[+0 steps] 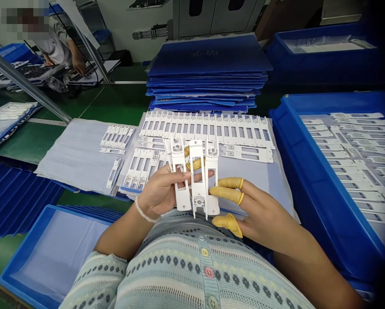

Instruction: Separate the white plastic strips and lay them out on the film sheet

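Observation:
Several white plastic frames (197,171) are held upright in a fan in front of my chest, the middle one turned end for end against its neighbours. My left hand (162,184) is closed on them, thumb in front and fingers, some in yellow finger cots, behind. My right hand (244,197) has yellow cots on its thumb and two fingers. Its fingers are spread, with the tips at the right edge of the rightmost frame; whether they press on it I cannot tell. Below lies a paper-covered sheet (257,171) with rows of similar white frames (199,126).
A stack of blue sheets (208,64) stands behind. A blue bin (285,128) with more frames is at right. Left are a paper stack (73,150) with some frames, and a paper-lined blue tray (28,257). A co-worker (59,43) sits beyond a metal post (28,86).

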`<state>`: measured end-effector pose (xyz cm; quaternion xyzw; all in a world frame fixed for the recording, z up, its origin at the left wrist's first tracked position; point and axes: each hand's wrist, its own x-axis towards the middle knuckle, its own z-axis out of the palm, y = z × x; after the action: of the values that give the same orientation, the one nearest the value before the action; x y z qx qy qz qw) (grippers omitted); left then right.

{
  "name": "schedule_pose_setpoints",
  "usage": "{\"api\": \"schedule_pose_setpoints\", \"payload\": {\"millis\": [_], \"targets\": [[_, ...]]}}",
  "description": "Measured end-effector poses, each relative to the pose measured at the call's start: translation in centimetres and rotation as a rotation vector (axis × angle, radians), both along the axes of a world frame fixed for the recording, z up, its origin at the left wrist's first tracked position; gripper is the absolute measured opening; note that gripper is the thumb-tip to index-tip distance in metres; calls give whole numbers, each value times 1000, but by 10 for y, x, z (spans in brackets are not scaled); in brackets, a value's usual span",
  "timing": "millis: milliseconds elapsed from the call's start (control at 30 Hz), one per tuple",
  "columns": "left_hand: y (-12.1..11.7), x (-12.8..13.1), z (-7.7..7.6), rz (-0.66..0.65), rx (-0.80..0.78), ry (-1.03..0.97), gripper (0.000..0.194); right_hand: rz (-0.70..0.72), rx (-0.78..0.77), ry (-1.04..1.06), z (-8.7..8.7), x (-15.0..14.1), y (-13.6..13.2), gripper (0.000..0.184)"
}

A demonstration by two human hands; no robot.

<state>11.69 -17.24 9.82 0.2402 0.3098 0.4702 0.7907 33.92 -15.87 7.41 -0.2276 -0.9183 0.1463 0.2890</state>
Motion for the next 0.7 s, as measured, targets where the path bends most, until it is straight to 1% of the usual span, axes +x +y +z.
{"api": "schedule_pose_setpoints", "payload": {"millis": [167,267,367,533,700], "targets": [[-3,-1,3,0,64,-55,54,-11,-25,77,1,-1,-2,39],[-5,-1,5,5,63,-51,57,1,-30,106,2,-2,-2,39],[-8,-2,7,0,72,-40,53,8,-47,122,3,-2,-3,40],[-12,-1,8,-25,94,1,37,11,-42,132,3,-4,-7,41],[-16,1,4,-37,104,18,35,14,-28,136,1,-2,-10,41]]}}
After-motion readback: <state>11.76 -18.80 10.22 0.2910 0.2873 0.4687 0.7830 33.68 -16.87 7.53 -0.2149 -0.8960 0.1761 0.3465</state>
